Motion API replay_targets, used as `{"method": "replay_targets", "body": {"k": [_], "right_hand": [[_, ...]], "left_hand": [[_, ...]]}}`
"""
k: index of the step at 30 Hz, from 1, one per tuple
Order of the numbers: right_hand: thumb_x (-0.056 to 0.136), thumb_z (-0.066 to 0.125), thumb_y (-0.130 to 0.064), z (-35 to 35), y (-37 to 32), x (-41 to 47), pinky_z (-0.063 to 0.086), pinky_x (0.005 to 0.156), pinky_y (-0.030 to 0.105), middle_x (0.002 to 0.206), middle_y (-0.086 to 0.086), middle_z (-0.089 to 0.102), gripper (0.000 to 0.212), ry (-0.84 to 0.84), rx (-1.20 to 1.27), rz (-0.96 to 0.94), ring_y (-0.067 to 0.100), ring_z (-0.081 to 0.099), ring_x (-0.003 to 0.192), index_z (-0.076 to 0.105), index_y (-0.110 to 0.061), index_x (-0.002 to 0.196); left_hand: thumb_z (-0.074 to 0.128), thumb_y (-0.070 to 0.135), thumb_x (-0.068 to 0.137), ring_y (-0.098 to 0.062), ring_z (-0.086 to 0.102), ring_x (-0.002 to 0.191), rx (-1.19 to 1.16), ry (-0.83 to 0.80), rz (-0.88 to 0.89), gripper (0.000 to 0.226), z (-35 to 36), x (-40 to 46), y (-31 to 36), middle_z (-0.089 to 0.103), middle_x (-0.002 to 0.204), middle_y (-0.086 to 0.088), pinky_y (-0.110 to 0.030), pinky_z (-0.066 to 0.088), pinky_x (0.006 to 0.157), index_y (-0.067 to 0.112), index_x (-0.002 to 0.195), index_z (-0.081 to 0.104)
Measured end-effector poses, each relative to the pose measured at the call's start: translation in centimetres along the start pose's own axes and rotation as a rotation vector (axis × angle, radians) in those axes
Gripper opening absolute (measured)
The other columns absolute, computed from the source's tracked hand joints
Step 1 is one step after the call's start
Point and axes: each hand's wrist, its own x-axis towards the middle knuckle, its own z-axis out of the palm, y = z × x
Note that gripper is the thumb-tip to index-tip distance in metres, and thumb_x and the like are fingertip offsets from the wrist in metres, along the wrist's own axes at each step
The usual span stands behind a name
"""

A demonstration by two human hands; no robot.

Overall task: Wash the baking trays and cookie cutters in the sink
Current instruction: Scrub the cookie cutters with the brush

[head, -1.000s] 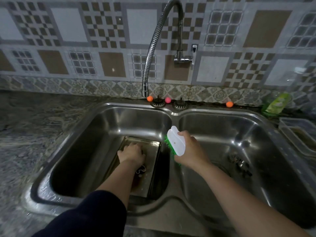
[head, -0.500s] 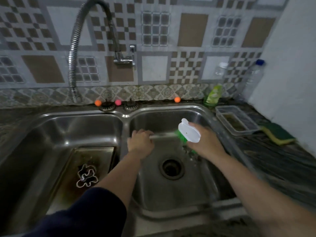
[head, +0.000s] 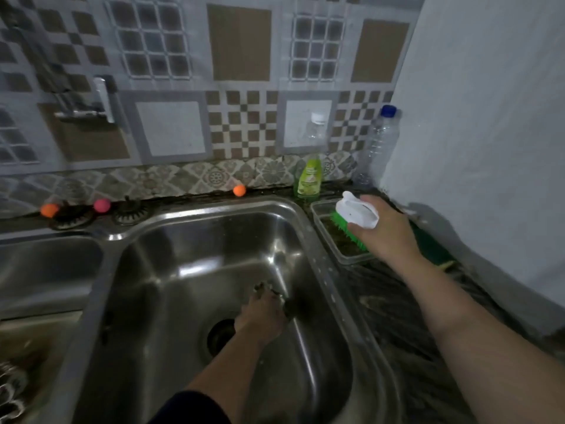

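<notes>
My left hand (head: pixel 263 313) is down in the right sink basin (head: pixel 189 240), just right of the drain (head: pixel 220 335). Its fingertips lie on small dark metal cookie cutters (head: pixel 289 306) on the basin floor; blur hides whether they grip one. My right hand (head: pixel 385 237) grips a white-backed brush with green bristles (head: pixel 356 214), held over a clear plastic container (head: pixel 321 208) on the counter right of the sink. At the lower left, a baking tray (head: pixel 30 347) lies in the left basin with a wire cookie cutter (head: pixel 9 390) on it.
A green soap bottle (head: pixel 307 179) and a clear water bottle (head: pixel 380 142) stand against the tiled wall. A green sponge (head: pixel 428 243) lies behind my right hand. Small orange and pink balls (head: pixel 102 205) sit on the sink's back ledge. A white wall closes the right side.
My view has swung right. My left hand left the tray and went down into the right basin. My right hand carried the brush out of the sink to above the plastic container.
</notes>
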Motion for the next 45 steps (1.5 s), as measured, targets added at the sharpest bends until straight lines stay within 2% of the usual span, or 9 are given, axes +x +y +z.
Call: {"method": "replay_targets", "body": {"k": [9, 14, 19, 24, 28, 31, 34, 38, 45], "right_hand": [[0.088, 0.061, -0.033, 4.1, 3.2, 3.7, 0.048, 0.082, 0.036, 0.129, 0.003, 0.057, 0.057, -0.067, -0.18, -0.12, 0.028, 0.055, 0.114, 0.04, -0.031, 0.141], [0.087, 0.06, -0.035, 4.8, 3.8, 3.7, 0.051, 0.081, 0.039, 0.126, 0.007, 0.057, 0.059, -0.081, -0.229, -0.155, 0.029, 0.056, 0.11, 0.037, -0.031, 0.141], [0.087, 0.061, -0.034, 4.6, 3.8, 3.8, 0.05, 0.078, 0.038, 0.124, 0.008, 0.057, 0.059, -0.096, -0.233, -0.146, 0.03, 0.056, 0.109, 0.037, -0.03, 0.141], [0.087, 0.063, -0.031, 2.9, 2.8, 3.5, 0.044, 0.075, 0.034, 0.126, 0.006, 0.058, 0.057, -0.08, -0.15, -0.128, 0.029, 0.056, 0.111, 0.042, -0.028, 0.14], [0.086, 0.062, -0.034, 1.8, 0.5, 2.0, 0.041, 0.071, 0.032, 0.122, 0.006, 0.059, 0.057, -0.022, -0.08, -0.169, 0.029, 0.056, 0.107, 0.043, -0.029, 0.139], [0.084, 0.064, -0.034, 1.5, -2.2, -0.2, 0.038, 0.072, 0.029, 0.12, 0.005, 0.059, 0.058, 0.027, 0.005, -0.214, 0.027, 0.056, 0.106, 0.044, -0.029, 0.138], [0.083, 0.068, -0.032, 2.3, -4.9, -3.8, 0.039, 0.071, 0.024, 0.122, -0.002, 0.058, 0.059, -0.006, 0.095, -0.267, 0.018, 0.055, 0.105, 0.045, -0.032, 0.137], [0.081, 0.069, -0.034, 5.5, -5.6, -9.3, 0.046, 0.073, 0.021, 0.124, -0.01, 0.055, 0.059, -0.097, 0.166, -0.338, 0.008, 0.052, 0.104, 0.043, -0.041, 0.133], [0.081, 0.069, -0.026, 10.4, -7.1, -10.2, 0.047, 0.095, 0.036, 0.129, -0.002, 0.057, 0.058, -0.067, 0.156, -0.345, 0.019, 0.052, 0.117, 0.048, -0.029, 0.135]], "left_hand": [[0.05, 0.042, 0.094, -0.034, 0.027, 0.138, 0.172, 0.026, -0.046, 0.058, 4.3, 3.7, 2.9, 0.002, 0.157, -0.003, -0.044, 0.043, 0.099, 0.034, 0.147, 0.025], [0.053, 0.011, 0.092, -0.03, 0.045, 0.126, 0.14, 0.103, -0.043, 0.051, 5.3, 3.8, 2.6, 0.004, 0.152, 0.0, -0.036, 0.048, 0.093, 0.03, 0.138, 0.042], [0.054, 0.017, 0.093, -0.025, 0.056, 0.108, 0.025, 0.172, -0.004, 0.033, 5.4, 3.2, 2.0, 0.02, 0.146, 0.0, -0.026, 0.048, 0.08, 0.025, 0.126, 0.054], [0.058, 0.003, 0.089, -0.017, 0.063, 0.087, -0.54, 0.255, -0.033, 0.027, 3.0, 1.7, 1.7, 0.065, 0.108, -0.005, -0.028, 0.056, 0.077, 0.025, 0.104, 0.064], [0.054, -0.006, 0.091, -0.019, 0.065, 0.088, -0.942, 0.281, 0.02, 0.035, -0.3, -0.3, 1.6, 0.063, 0.095, -0.001, -0.023, 0.055, 0.072, 0.016, 0.118, 0.057], [0.048, -0.016, 0.09, -0.01, 0.065, 0.063, -1.247, 0.261, 0.066, 0.056, -3.2, -2.5, 1.7, 0.06, 0.089, -0.008, -0.014, 0.051, 0.05, 0.022, 0.13, 0.043], [0.053, -0.014, 0.089, -0.009, 0.061, 0.06, -1.246, 0.259, 0.034, 0.074, -5.3, -3.5, 1.3, 0.061, 0.085, -0.005, -0.014, 0.05, 0.049, 0.023, 0.147, 0.026], [0.057, -0.011, 0.087, -0.011, 0.059, 0.065, -1.25, 0.226, 0.018, 0.039, -7.1, -4.9, 0.5, 0.063, 0.079, -0.003, -0.019, 0.05, 0.061, 0.024, 0.103, 0.054], [0.067, -0.004, 0.083, -0.016, 0.064, 0.07, -0.939, 0.132, 0.099, 0.023, -7.8, -7.3, -0.9, 0.069, 0.079, -0.008, -0.027, 0.055, 0.068, 0.002, 0.105, 0.065]]}}
